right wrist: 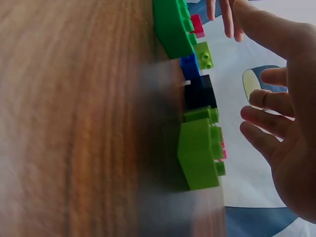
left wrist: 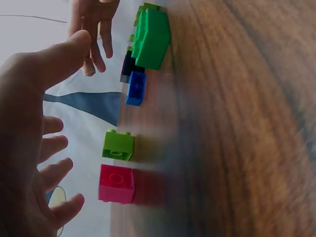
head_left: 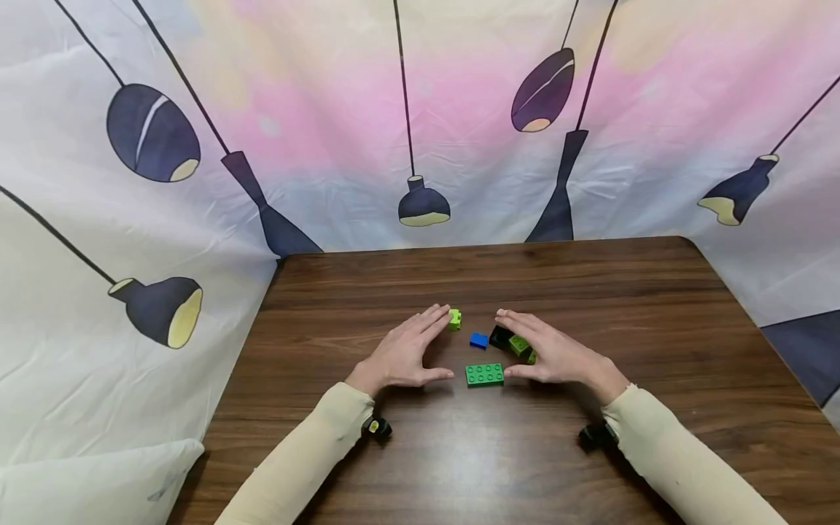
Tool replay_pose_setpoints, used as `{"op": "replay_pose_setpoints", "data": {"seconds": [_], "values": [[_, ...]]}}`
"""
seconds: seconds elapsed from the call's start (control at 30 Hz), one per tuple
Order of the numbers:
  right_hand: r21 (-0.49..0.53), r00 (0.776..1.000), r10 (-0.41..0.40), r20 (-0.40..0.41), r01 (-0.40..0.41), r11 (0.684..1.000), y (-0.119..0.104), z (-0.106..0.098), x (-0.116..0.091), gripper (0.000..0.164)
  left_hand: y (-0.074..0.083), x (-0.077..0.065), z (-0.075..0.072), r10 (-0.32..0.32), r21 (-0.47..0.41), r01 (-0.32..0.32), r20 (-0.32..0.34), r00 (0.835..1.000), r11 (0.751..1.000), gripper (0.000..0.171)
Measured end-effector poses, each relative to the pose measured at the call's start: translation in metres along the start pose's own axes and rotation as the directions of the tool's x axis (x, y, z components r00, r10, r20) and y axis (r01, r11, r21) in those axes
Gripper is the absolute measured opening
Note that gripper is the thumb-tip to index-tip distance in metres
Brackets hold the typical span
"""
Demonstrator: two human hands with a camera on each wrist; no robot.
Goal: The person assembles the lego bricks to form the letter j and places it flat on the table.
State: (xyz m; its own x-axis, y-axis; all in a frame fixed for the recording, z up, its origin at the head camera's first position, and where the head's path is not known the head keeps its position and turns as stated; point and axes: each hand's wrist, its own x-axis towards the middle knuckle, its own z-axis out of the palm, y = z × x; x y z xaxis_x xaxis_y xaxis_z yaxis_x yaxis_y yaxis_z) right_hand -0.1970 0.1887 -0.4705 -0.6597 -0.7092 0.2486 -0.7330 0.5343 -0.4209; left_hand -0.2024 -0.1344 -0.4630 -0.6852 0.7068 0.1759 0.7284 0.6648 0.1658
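Over the table, my left hand (head_left: 405, 352) is held with fingers stretched out and nothing in its grasp. My right hand (head_left: 559, 351) mirrors it, also holding nothing. Between the two thumbs lies a green toy brick (head_left: 484, 375) with its studs up. Behind it are a small blue brick (head_left: 479, 340) and a black brick (head_left: 500, 337). Lime green bricks (head_left: 519, 345) sit beside the black one, partly covered by the right hand. By the left fingertips is another lime brick (head_left: 456, 319); a pink brick (left wrist: 116, 184) near it shows in the left wrist view.
The bricks lie on a dark wood-grain table (head_left: 394, 281). A printed cloth (head_left: 354, 146) with lamp drawings hangs behind and at the sides. At the lower left is a white cushion (head_left: 98, 481). In the right wrist view, pink bits (right wrist: 223, 151) show behind the lime bricks.
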Motion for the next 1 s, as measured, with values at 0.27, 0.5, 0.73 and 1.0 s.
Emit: {"op": "replay_pose_setpoints", "data": {"seconds": [0.27,0.5,0.73,1.0], "values": [[0.004,0.999,-0.032,0.002,0.032,0.999,-0.001,0.012,0.000,0.084,0.003,0.000,0.010,0.016,-0.043,-0.015,0.016,1.000,0.999,0.097],[-0.002,0.998,-0.055,-0.019,0.055,0.998,0.000,0.018,-0.002,0.081,0.007,0.000,0.017,0.043,-0.049,-0.043,0.007,0.999,0.998,0.093],[-0.014,0.997,-0.070,-0.038,0.069,0.997,0.000,0.020,-0.002,0.077,0.012,-0.002,0.022,0.054,-0.112,-0.054,-0.007,0.999,0.992,0.087],[-0.031,0.989,-0.128,-0.072,0.126,0.992,-0.002,0.023,-0.001,0.070,0.015,-0.001,0.026,0.052,-0.160,-0.047,0.021,0.998,0.986,0.081]]}}
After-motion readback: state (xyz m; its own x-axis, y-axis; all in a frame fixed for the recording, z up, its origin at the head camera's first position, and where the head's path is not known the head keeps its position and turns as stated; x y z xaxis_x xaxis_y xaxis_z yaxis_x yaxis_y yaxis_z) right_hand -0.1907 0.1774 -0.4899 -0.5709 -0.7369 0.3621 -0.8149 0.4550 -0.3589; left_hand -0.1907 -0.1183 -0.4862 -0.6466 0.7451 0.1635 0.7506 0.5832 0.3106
